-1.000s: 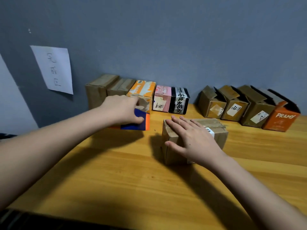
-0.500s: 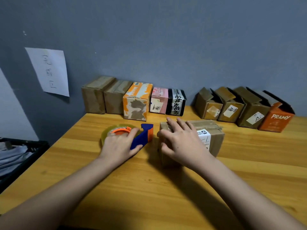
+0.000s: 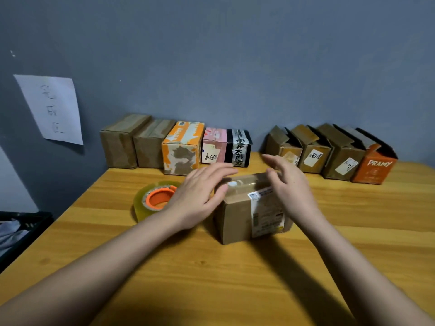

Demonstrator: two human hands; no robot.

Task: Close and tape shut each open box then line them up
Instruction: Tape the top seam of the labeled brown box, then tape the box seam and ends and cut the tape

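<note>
Both hands open, gripping nothing: left hand and right hand flank taped brown box mid-table; contact unclear, motion blur. Tape roll just left of box, partly hidden by left hand. Open boxes behind box at wall. Table bare nearer camera.

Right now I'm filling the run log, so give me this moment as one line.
phase: box taped | left hand: open beside brown box | right hand: open beside it | tape dispenser: on table | open boxes: remaining
</note>
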